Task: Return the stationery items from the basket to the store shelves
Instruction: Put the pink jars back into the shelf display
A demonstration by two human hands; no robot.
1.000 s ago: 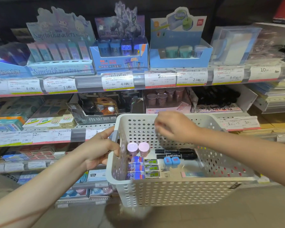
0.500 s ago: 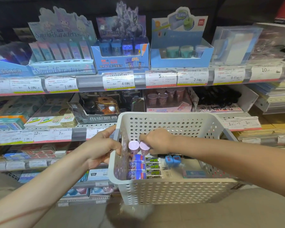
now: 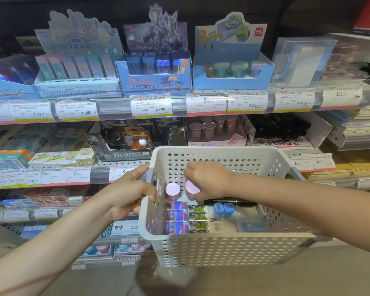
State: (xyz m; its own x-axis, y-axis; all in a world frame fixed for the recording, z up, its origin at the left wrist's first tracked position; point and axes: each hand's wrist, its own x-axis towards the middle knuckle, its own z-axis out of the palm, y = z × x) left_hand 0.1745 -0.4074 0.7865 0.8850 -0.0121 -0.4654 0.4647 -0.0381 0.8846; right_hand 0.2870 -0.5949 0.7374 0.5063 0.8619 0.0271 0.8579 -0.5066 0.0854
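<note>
Since the frame 1 s ago the right hand [image 3: 207, 180] has dropped from above the rim into the basket [image 3: 222, 251], and since 0.5 s ago the pink-capped cup it closed on has tipped, its lid now facing the camera.

The right hand's fingers curl round that tilted pink cup [image 3: 192, 187], pinching it near the top; the cup looks partly lifted, though whether its base is off the basket floor cannot be told. A 2nd pink cup [image 3: 172, 190] stands upright just beside it, toward the left wall. The left hand [image 3: 129, 192] grips the basket's left rim, thumb inside, carrying it.

The move ahead turns on 1 relation: matching pink cups sit in a pink display tray [image 3: 216, 133] on the shelf directly beyond and above the basket's far wall. The right hand is the nearer and the only free one. The cup's long axis leans toward the camera and probably needs righting before it goes in. The path must clear the far rim and pass under the price-label strip [image 3: 205, 103]; room above the tray looks tight. Black markers [image 3: 231, 202], blue erasers [image 3: 222, 208] and 3 packs [image 3: 185, 218] remain in the basket.
</note>
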